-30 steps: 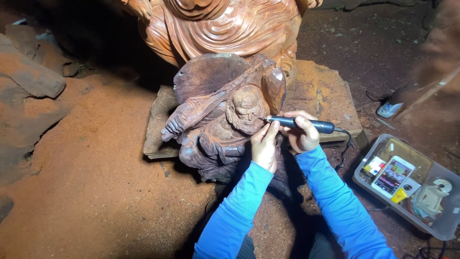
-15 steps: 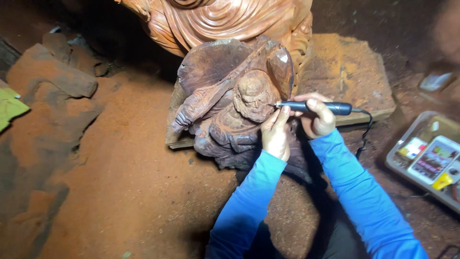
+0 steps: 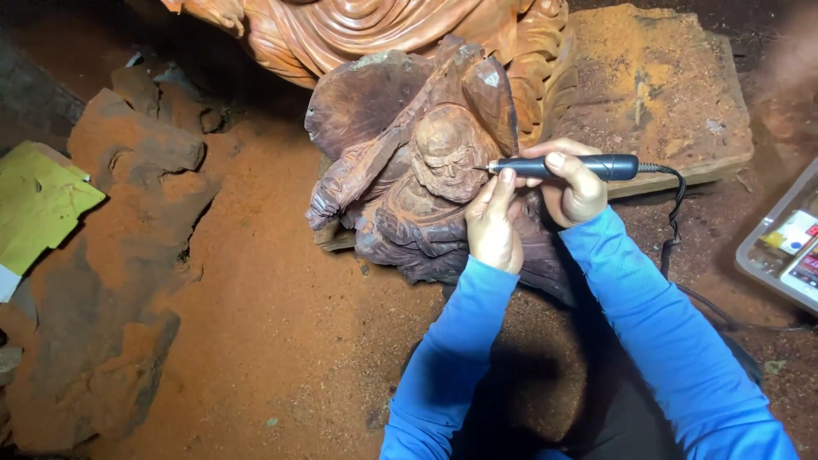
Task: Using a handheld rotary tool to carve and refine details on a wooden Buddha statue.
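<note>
Left of your hands sits the carved figure [image 3: 430, 183]; your right hand [image 3: 573, 183] grips the rotary tool [image 3: 567, 167] lying sideways, tip at its face, while your left hand [image 3: 494, 223] steadies the tip.

My right hand [image 3: 573, 189] grips the black rotary tool [image 3: 567, 167], its tip at the dark wooden carving [image 3: 417, 196]; my left hand [image 3: 494, 223] steadies it.

Rough dark wood carving [image 3: 409, 204]

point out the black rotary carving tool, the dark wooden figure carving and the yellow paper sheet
black rotary carving tool [image 3: 596, 166], head view, on its barrel
dark wooden figure carving [image 3: 443, 158], head view, on the carved face
yellow paper sheet [image 3: 38, 204], head view, on its flat middle
</note>
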